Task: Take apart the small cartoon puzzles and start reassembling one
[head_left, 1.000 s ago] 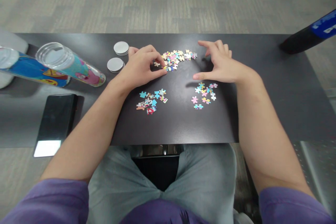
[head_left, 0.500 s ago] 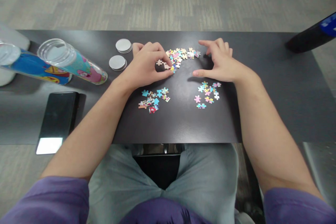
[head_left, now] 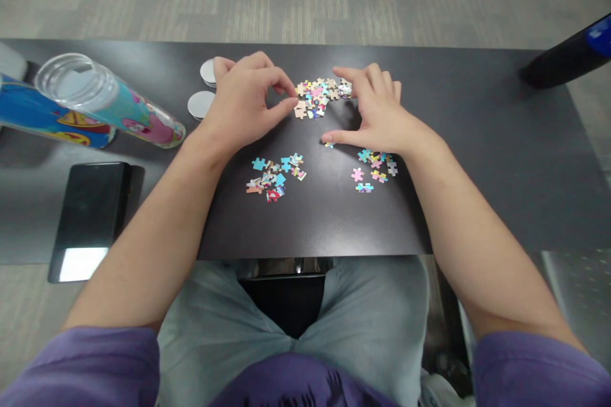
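A heap of small jigsaw pieces (head_left: 316, 96) lies on the dark table between my hands. My left hand (head_left: 251, 98) is at the heap's left edge, thumb and index finger curved with a small gap between their tips. A tan jigsaw piece (head_left: 300, 110) lies right by that thumb. My right hand (head_left: 375, 105) is spread wide at the heap's right side, index finger near the pieces. Its thumb touches a single jigsaw piece (head_left: 329, 145), partly covered. Nearer me are two smaller groups, a left group of pieces (head_left: 271, 182) and a right group of pieces (head_left: 379, 175).
White round discs (head_left: 200, 104) sit beside my left wrist. Two clear-lidded picture tubes, one teal and pink (head_left: 138, 116) and one blue (head_left: 52, 117), are at left. A black phone (head_left: 90, 210) lies at the front left edge. A dark cylinder (head_left: 568, 57) stands far right.
My left hand has let go of a small yellowish piece and moved left and up. My right hand has moved left, its thumb now on a piece below the heap. The view has shifted slightly.
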{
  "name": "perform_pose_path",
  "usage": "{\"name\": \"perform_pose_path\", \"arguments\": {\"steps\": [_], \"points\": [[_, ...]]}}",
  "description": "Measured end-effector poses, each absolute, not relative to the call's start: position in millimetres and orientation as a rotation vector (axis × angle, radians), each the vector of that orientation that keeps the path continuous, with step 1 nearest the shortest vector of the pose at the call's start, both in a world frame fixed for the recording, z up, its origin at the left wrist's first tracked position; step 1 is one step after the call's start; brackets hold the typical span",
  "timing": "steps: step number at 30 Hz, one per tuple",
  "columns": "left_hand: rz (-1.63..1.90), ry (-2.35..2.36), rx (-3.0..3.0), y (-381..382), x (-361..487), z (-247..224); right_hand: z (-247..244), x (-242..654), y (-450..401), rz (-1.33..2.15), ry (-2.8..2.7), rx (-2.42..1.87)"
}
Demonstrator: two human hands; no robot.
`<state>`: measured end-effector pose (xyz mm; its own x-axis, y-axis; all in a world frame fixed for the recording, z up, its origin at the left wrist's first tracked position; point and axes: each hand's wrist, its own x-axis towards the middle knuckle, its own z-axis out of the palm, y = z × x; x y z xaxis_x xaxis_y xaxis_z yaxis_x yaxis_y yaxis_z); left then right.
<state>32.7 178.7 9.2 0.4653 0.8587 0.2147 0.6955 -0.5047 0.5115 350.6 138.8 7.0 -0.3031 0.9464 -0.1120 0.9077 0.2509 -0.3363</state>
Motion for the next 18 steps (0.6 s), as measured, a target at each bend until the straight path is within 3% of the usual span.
{"name": "perform_pose_path", "arguments": {"steps": [11, 18], "points": [[0.589, 1.254, 2.431, 179.0, 32.9, -5.9, 12.5, 411.7, 149.0, 0.517, -2.376, -1.754], [0.558, 1.208, 2.390, 173.2, 38.8, -2.6, 8.7, 403.1, 151.5, 0.539, -2.357, -1.764]]}}
